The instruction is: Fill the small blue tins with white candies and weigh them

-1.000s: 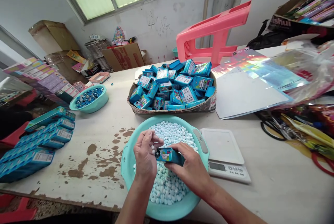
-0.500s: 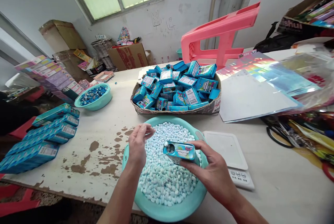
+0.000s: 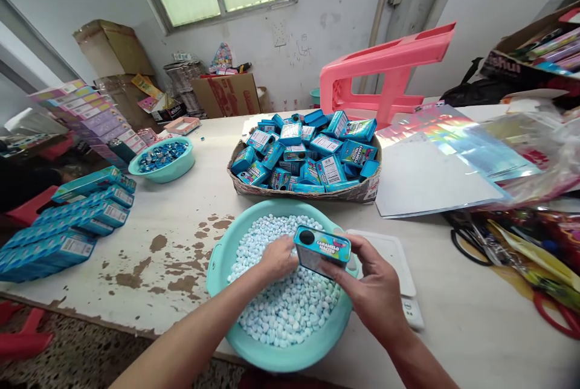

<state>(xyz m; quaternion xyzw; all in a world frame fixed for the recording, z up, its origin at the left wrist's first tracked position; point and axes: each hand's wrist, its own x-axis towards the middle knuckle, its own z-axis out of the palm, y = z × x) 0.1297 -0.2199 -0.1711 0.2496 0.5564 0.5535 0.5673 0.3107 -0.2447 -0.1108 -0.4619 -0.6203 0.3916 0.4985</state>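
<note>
A teal basin [image 3: 226, 256] full of small pale blue candies [image 3: 290, 310] sits at the table's near edge. My left hand [image 3: 277, 258] reaches down into the candies with its fingers curled among them. My right hand [image 3: 372, 292] grips a small blue tin [image 3: 321, 247] with a round hole in its top, held just above the basin's right side. Behind the basin stands a shallow cardboard tray [image 3: 357, 191] heaped with several of the same blue tins [image 3: 308, 150].
A white scale [image 3: 399, 268] lies right of the basin, partly behind my right hand. Stacked blue boxes [image 3: 67, 226] and a smaller teal bowl [image 3: 163, 159] are at left. Holographic sheets [image 3: 444, 153], scissors [image 3: 471, 235] and wrappers lie at right. A pink stool [image 3: 385, 69] stands behind.
My left hand has dropped from above the basin's left rim into the candies. My right hand has lifted the tin slightly and turned its holed top upward.
</note>
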